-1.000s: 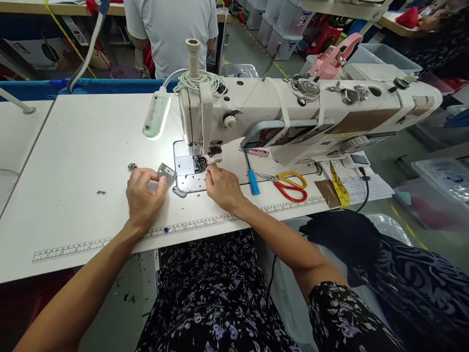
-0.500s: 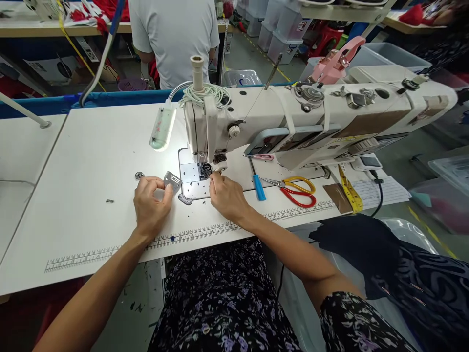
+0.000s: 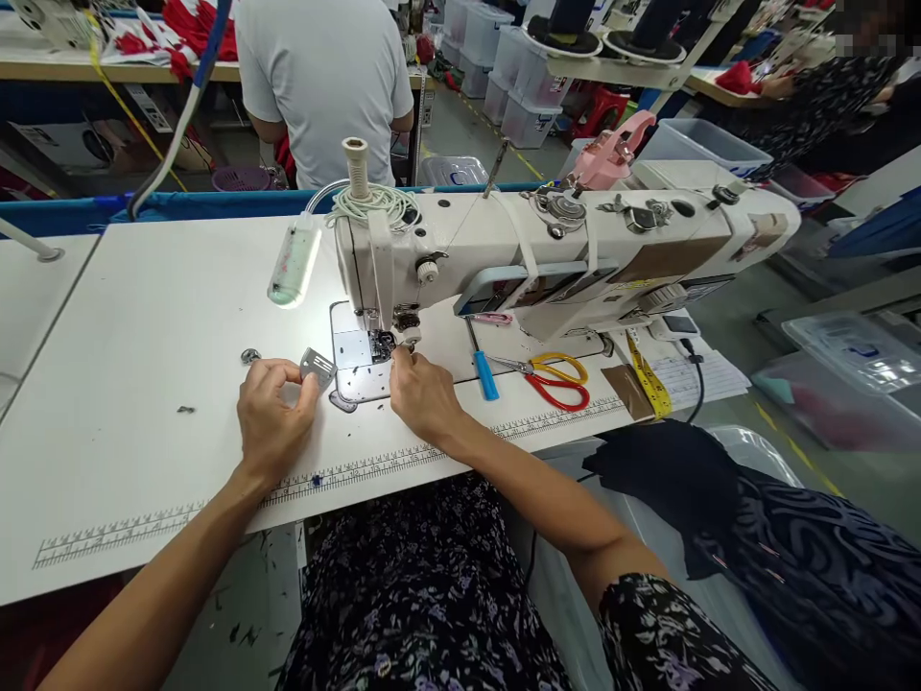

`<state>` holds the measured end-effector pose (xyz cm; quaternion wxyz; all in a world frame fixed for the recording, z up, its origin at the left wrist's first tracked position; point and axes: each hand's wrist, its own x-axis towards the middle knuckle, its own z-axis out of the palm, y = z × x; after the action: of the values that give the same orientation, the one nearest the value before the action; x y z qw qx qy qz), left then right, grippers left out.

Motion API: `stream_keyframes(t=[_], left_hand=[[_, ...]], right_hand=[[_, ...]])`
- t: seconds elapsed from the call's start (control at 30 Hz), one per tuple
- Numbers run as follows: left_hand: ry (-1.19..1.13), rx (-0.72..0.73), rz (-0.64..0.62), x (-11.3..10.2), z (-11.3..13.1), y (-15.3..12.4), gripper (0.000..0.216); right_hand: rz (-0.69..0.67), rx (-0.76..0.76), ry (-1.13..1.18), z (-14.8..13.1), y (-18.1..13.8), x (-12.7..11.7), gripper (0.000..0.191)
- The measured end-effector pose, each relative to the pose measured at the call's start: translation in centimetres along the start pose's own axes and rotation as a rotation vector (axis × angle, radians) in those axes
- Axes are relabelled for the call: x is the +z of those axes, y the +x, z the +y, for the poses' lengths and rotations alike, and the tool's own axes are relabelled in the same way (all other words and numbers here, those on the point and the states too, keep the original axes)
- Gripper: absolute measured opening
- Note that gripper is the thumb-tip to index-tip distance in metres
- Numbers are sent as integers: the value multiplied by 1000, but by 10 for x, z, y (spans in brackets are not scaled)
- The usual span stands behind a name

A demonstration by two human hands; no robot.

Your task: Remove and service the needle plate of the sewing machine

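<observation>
My left hand (image 3: 277,413) pinches a slotted metal needle plate (image 3: 318,367) between thumb and fingers, just above the table left of the sewing machine (image 3: 467,235). My right hand (image 3: 426,395) is closed at the right side of the exposed hook area (image 3: 381,345) under the needle bar. Whatever its fingertips grip is hidden. A small round metal part (image 3: 249,356) lies beyond my left hand. Near the front edge of the machine bed is a dark flat metal piece (image 3: 342,401).
Right of my right hand lie a blue-handled screwdriver (image 3: 484,374) and scissors (image 3: 557,381) with red and yellow handles. A lamp (image 3: 295,261) hangs left of the machine head. A tape measure (image 3: 649,379) drapes over the right edge. A person in grey (image 3: 323,86) sits beyond.
The view has swung to the right, so the machine and table appear further left. Both hands keep nearly the same places and grips relative to the machine.
</observation>
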<state>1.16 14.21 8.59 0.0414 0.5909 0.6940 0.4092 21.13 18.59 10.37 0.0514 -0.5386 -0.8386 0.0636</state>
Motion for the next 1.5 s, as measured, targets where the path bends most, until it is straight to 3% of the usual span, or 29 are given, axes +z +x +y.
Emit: stream_keyframes(t=[0.13,0.23,0.43,0.57,0.7,0.83,1.07,1.3,1.5], left_hand=[[8,-5,4,0,-2,0,18],[1,-7,19,-1,-4,0,18],[1,-14,21,0,-4,1,18],[-5,-5,11,1,-4,0,17],[-1,-22,25,0,-4,0,19],[-11,-24,36,0,-4,0,19],[-15,-33,37,1,-4,-1,17],[-9,-40,39,1,-5,-1,18],[-28,-18,50,3,-8,-3,17]], right_hand=[[-50,23,-1,-5,5,-6,44],[-14,41,96,-6,2,-9,44],[-19,32,633,11,-16,-13,48],[25,143,984,19,-21,-9,30],[-145,206,1454,25,-23,-11,25],[-289,157,1645,32,-29,-14,56],[-39,47,1394,33,-31,2,40],[-42,-13,1232,34,-11,10,43],[37,-169,647,27,-7,9,36]])
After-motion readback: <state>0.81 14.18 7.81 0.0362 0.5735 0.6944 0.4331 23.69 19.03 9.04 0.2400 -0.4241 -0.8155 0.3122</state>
